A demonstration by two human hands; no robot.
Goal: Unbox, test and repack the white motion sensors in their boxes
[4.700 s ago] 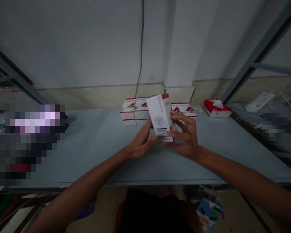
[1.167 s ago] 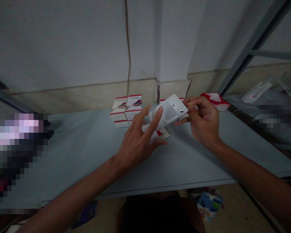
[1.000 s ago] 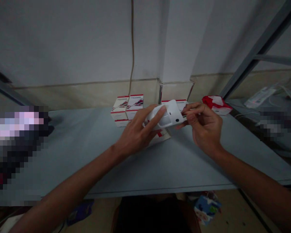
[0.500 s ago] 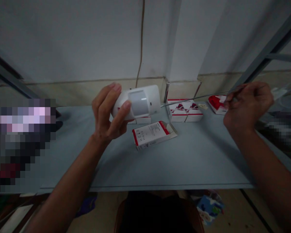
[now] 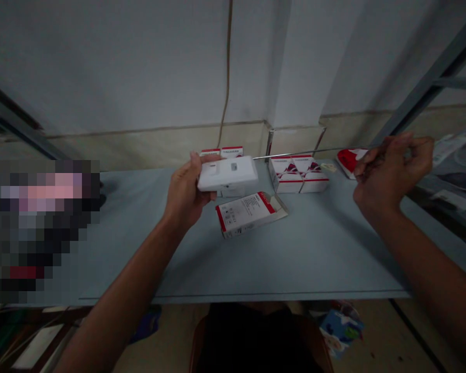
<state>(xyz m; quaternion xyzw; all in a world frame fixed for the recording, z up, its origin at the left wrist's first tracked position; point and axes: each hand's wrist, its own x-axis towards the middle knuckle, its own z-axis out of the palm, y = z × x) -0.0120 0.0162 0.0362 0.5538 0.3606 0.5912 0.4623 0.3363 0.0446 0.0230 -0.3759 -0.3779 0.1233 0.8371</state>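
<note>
White sensor unit [image 5: 227, 173]: clasped flat in left hand [image 5: 184, 194], above table [image 5: 295, 259]. Thin wire [image 5: 314, 152]: pinched by right hand [image 5: 388, 168], taut between grips, likely for straightening. Open carton [image 5: 250, 213] just below left grip.

A pixelated patch [image 5: 42, 228] masks the table [image 5: 295, 259] at left; the white device [image 5: 227, 173] half-hides two boxes [image 5: 222, 152].

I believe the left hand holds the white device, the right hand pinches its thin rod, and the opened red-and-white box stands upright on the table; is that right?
Not quite: the head view shows the opened box lying flat on the table. The left hand does hold the white device, and the right hand does pinch the thin rod.
</note>
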